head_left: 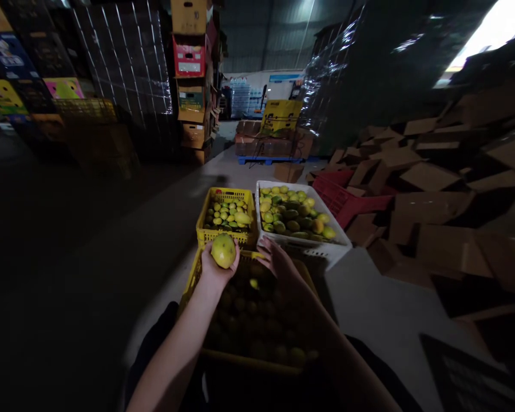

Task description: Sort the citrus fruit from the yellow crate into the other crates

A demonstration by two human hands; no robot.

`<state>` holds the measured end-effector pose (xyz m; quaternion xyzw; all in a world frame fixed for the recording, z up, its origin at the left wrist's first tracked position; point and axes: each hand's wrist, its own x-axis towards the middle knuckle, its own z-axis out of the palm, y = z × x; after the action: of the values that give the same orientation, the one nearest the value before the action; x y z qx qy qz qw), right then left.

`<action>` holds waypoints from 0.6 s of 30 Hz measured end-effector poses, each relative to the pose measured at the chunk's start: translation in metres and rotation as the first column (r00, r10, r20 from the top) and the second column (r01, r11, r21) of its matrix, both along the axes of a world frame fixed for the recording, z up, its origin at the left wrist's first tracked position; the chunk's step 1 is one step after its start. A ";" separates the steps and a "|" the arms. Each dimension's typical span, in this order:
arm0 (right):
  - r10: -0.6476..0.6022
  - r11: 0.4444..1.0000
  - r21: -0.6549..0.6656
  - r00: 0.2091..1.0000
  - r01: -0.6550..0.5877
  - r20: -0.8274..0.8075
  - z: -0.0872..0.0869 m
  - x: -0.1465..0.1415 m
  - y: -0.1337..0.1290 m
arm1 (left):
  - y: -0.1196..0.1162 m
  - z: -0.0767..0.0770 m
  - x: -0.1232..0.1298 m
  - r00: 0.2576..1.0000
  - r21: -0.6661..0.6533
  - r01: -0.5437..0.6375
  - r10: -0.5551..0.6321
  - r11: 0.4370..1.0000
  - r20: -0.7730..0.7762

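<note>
A round yellow-green mango [224, 251] rests in my left hand [216, 264], whose fingers curl around its sides. It is held above the far end of the near yellow crate [191, 280], which contains many fruits in deep shadow. My right hand [275, 257] has its fingers spread and nothing in them, close to the front left corner of the white crate [332, 252]. Yellow and green mangoes [290, 215] fill that white crate. To its left, a smaller yellow crate [201, 234] holds small yellow-green fruits [227, 213].
Flattened and open cardboard boxes [433, 212] pile up on the right, with a red crate [347, 200] among them. Behind the crates, cartons sit on a blue pallet [260, 161]. Stacked boxes [192, 97] and wrapped pallets stand farther back. The left side is dark.
</note>
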<state>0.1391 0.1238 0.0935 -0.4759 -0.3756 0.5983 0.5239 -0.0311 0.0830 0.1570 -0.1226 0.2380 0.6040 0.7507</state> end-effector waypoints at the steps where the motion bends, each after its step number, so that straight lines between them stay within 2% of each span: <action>1: 0.012 1.000 -0.005 1.000 -0.012 0.020 0.002 0.003 -0.004 | 0.000 -0.001 0.000 1.000 0.001 -0.002 0.002 1.000 -0.002; 6: 0.104 0.992 -0.082 0.987 -0.094 0.123 0.003 0.000 -0.032 | 0.002 -0.005 -0.009 0.999 0.005 -0.033 0.033 0.999 -0.020; 9: 0.059 0.997 -0.054 0.979 -0.049 0.197 0.009 -0.002 -0.029 | 0.003 -0.008 -0.012 0.997 0.001 -0.045 0.045 0.999 -0.060; 12: 0.021 0.999 0.026 0.918 -0.035 0.395 0.014 0.002 -0.023 | 0.004 -0.015 -0.008 0.992 -0.017 -0.038 0.035 0.999 -0.120; 14: 0.014 0.990 0.103 0.793 -0.097 0.609 0.015 0.006 -0.024 | 0.005 -0.027 -0.002 0.980 -0.032 -0.045 0.038 0.999 -0.194; 15: 0.025 0.974 0.134 0.674 -0.183 0.738 0.015 0.008 -0.027 | 0.006 -0.035 0.002 0.969 -0.037 -0.046 0.035 0.998 -0.243; 16: 0.045 0.945 0.133 0.522 -0.299 0.852 0.014 0.010 -0.031 | 0.006 -0.046 0.006 0.954 -0.044 -0.030 0.016 0.999 -0.300; 18: 0.089 0.854 0.038 0.218 -0.520 0.972 0.011 0.016 -0.040 | 0.003 -0.073 0.015 0.913 -0.076 0.055 -0.082 0.996 -0.400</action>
<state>0.1552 0.0838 0.1044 -0.5450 -0.7995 0.2091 0.1417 -0.0166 0.0864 0.0839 -0.0109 0.4107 0.5818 0.7020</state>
